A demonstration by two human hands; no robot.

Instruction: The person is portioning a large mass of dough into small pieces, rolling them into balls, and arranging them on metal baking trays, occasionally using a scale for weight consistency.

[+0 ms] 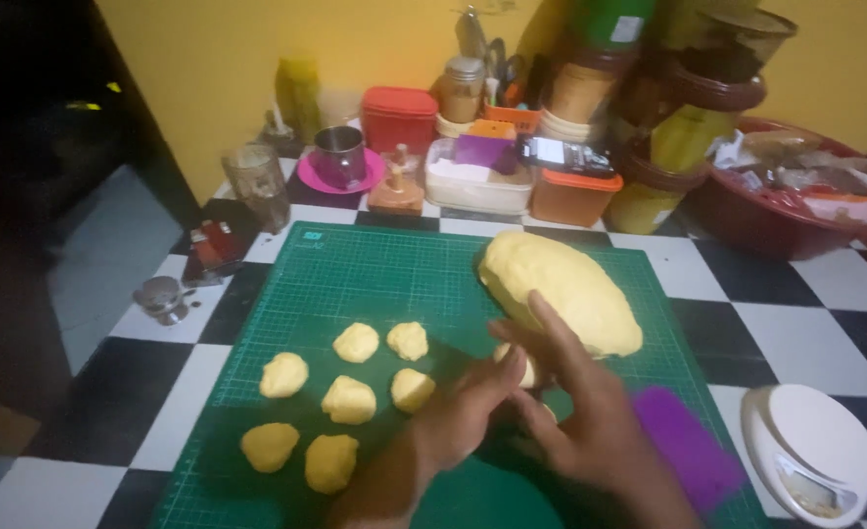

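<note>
Seven pale yellow dough lumps (350, 397) sit on my green gridded cutting mat (355, 274), laid over the black-and-white checkered worktop (776, 294) by a yellow wall (218, 49). Tubs crowd the back; a red basin (747, 220) holds wrappers. My left hand (463, 411) and right hand (580, 411) clasp a small dough piece (525, 366) beside the big oval dough mass (561, 289).

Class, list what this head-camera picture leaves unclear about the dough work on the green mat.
- Small dough piece: mostly hidden between the left hand and right hand, so its shape is unclear.
- Kitchen scale: cut off by the right and bottom edges; its display is too small to make out.
- Purple scraper: partly behind the right wrist.
- Far-left room: too dark to tell.
</note>
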